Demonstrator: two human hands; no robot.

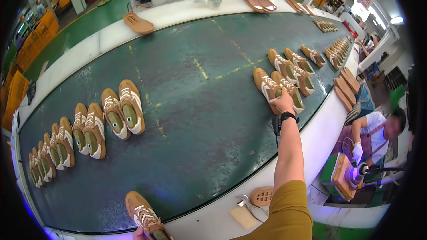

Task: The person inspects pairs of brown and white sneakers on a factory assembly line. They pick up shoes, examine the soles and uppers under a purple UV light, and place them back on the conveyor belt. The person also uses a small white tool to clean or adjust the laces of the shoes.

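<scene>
Two tan shoes (266, 83) sat side by side right of centre, on green worktop (200, 129); right hand (283, 102), closed, gripped their heels. Left hand (139, 234), bottom edge, mostly cut off, touched lone shoe (143, 211) at lower left; how far closed, could not tell. More shoes (94, 132) stood in rows at left and upper right. Perforated sole (261, 196) lay near bottom, right of centre.

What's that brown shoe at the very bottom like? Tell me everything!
The shoe looks tan and suede-like, with pale laces and a whitish side stripe. Its toe points up and slightly left in the picture, over the dark green surface. The left hand seems to touch its left side; the heel is cut off below. I can't tell whether it's resting or lifted.
</scene>
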